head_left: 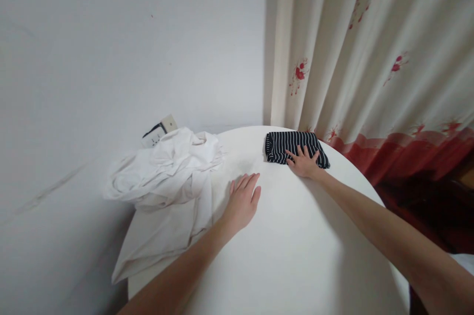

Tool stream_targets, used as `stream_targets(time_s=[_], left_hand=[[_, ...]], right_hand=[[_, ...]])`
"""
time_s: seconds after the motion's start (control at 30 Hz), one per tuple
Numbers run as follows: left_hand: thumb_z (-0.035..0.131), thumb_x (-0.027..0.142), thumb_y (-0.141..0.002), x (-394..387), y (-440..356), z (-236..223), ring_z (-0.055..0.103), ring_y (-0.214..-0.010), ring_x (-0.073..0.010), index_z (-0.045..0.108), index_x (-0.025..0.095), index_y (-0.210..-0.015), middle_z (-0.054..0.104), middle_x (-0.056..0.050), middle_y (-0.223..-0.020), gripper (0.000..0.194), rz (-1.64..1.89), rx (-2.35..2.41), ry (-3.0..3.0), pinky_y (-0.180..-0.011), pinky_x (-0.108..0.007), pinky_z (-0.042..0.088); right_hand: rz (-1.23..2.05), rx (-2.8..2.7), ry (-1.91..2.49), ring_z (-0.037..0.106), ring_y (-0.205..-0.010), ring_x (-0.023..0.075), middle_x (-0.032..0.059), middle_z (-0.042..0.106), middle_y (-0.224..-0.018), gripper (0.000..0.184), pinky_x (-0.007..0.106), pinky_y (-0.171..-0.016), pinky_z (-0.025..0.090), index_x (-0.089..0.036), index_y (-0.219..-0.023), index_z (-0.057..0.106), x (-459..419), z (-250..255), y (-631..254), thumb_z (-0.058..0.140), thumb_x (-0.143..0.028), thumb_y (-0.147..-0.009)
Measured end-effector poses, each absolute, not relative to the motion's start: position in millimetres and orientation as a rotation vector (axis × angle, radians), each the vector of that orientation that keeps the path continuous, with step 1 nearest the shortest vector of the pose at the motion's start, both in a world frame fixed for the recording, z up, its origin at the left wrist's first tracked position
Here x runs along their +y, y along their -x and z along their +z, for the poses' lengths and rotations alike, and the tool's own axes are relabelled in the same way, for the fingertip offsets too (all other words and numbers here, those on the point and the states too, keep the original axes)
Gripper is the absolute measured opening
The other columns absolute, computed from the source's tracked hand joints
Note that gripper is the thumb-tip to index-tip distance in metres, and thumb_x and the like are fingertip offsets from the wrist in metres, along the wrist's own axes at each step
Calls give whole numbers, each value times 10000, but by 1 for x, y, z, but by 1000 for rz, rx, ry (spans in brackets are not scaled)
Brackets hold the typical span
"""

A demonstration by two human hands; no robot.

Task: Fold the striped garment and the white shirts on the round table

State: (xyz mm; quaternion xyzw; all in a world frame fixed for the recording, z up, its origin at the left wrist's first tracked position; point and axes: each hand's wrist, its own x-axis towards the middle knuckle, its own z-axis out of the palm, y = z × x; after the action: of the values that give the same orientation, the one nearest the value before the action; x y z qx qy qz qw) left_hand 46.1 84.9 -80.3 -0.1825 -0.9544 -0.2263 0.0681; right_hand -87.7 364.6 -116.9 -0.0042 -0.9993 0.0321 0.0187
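Observation:
A black cloth with white stripes (279, 144), folded into a flat rectangle, lies near the far right edge of the round white table (296, 255). My right hand (304, 163) rests on its near side, fingers spread over the fabric and gripping nothing. Further left, my left hand (242, 202) is over the tabletop with fingers stretched out and nothing in it. Just beyond that hand on the left is a crumpled heap of white cloth (174, 167), part of which hangs toward the table's left edge.
A white wall (129, 48) stands behind and to the left. On it, close to the white heap, is a socket with a plug or adapter (154, 136). A cream curtain with red flowers (333, 48) hangs close to the table's far right edge.

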Motion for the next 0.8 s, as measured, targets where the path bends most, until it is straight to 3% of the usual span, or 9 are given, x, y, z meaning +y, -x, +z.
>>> stream_targets(time_s=[0.27,0.47,0.63,0.8], left_hand=[[328,324,-1044,81,-44,-85,410,-1424,-267,440,244,-1489,521,-101,-1500,466,-685,-2908,549,-1198,-598,200],[387,293,-1023,80,-44,-82,440,-1402,-262,438,236,-1480,538,-107,-1480,464,-685,-2902,555,-1188,-595,226],[405,275,-1015,84,-46,-79,461,-1389,-250,461,231,-1459,552,-109,-1467,450,-697,-2925,571,-1181,-564,247],[428,271,-1005,83,-47,-80,485,-1369,-230,486,238,-1444,571,-101,-1450,444,-726,-2918,569,-1182,-498,268]], right_hand=[[81,-3104,-219,56,-1531,419,99,160,-1685,592,815,-1072,9,-376,-1583,290,392,-113,149,233,-560,-1023],[145,-3096,-427,66,-1540,385,118,118,-1688,787,712,-1155,35,-322,-1606,244,365,-106,141,223,-755,-949],[178,-3106,-432,65,-1543,371,201,84,-1675,879,685,-1168,64,-160,-1615,211,308,-108,108,194,-743,-958],[288,-3040,-527,147,-1535,348,201,203,-1656,726,621,-1187,139,-147,-1573,316,286,-101,76,256,-610,-1017]])
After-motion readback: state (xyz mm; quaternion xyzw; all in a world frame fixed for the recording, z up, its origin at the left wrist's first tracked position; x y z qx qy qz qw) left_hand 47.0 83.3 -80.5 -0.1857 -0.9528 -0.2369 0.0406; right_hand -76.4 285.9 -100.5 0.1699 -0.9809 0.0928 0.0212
